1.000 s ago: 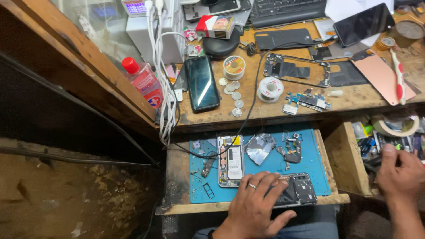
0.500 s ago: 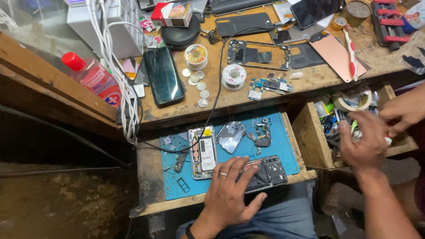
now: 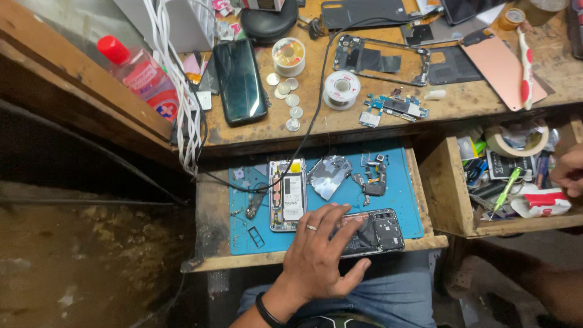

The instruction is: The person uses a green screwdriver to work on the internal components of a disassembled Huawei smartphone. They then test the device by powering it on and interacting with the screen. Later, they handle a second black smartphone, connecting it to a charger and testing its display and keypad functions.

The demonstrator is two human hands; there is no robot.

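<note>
Left hand lay flat, palm down, fingers spread, on the opened phone at lower centre of the frame. It was pressing the phone down, not clenched around it. A ring showed on one finger and a dark band on the wrist.

Right hand was at the right edge, inside the open side drawer, mostly cut off by the frame. Couldn't tell if it was holding anything. Nearest to it were a white-and-red packet, a green-handled tool and a roll of tape.

The opened phone sat on the blue mat, at the mat's lower right, close to the front lip of the pull-out shelf. Its long axis ran roughly left-right, tilted slightly. The camera end pointed to frame right, and the left part was hidden under the palm.

My read on doing this step well: keep pressure flat and even through the palm, and stay off the exposed board and flex parts. The phone sat close to the shelf edge, so it could slide off.

Also on the mat were a second stripped phone frame, standing upright in the picture, a shiny shield plate and small parts. On the bench above were a dark phone, coins and a solder spool.
</note>
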